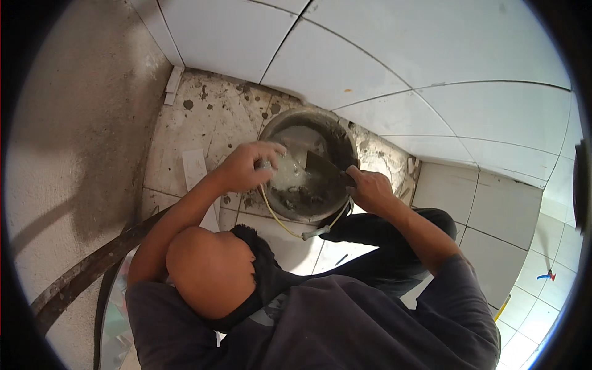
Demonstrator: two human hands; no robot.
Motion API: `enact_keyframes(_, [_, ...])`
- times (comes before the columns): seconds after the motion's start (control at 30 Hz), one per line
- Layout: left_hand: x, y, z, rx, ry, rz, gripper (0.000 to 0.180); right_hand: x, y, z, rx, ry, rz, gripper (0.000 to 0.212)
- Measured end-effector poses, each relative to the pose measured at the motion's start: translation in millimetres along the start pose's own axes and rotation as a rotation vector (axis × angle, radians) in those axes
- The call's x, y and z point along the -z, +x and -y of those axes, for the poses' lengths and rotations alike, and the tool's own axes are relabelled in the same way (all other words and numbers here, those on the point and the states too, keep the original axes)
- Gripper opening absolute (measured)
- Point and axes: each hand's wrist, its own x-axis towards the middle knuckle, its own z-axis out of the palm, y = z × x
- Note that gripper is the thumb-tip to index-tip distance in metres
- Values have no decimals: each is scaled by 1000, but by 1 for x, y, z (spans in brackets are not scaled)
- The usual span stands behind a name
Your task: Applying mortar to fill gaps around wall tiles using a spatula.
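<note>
A round, grey, cement-stained bucket (pixel 350 142) stands on the floor before me, with wet grey mix and a paler wet patch inside. My right hand (pixel 370 190) is closed at the right rim, gripping a trowel whose dark, flat blade (pixel 325 171) reaches into the bucket. The trowel's handle is hidden by my fingers. Over the left rim hovers my left hand (pixel 251 166), slightly blurred, its fingers curved and apart from the thumb. I make out nothing held in it. The bucket's wire handle (pixel 274 213), with a pale grip (pixel 316 232), hangs down on the near side.
White tiled wall (pixel 345 61) rises behind the bucket, and a rough cement wall (pixel 80 123) on the left. A narrow tile strip (pixel 194 166) lies on the stained floor (pixel 166 142). My bent knees flank the bucket. A dark curved bar (pixel 92 268) runs at lower left.
</note>
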Motion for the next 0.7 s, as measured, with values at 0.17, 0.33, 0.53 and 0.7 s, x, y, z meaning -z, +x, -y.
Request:
enact_keyframes(0.17, [7, 9, 12, 590, -953, 52, 16, 6, 2, 7, 32, -9, 102, 34])
enact_keyframes(0.33, [13, 21, 33, 878, -1032, 46, 22, 3, -7, 4, 17, -80, 53, 28])
enact_keyframes(0.53, [28, 1, 33, 930, -998, -20, 22, 7, -15, 2, 8, -226, 111, 21])
enact_keyframes(0.7, [41, -31, 30, 793, -656, -239, 17, -6, 1, -1, 42, -300, 234, 25])
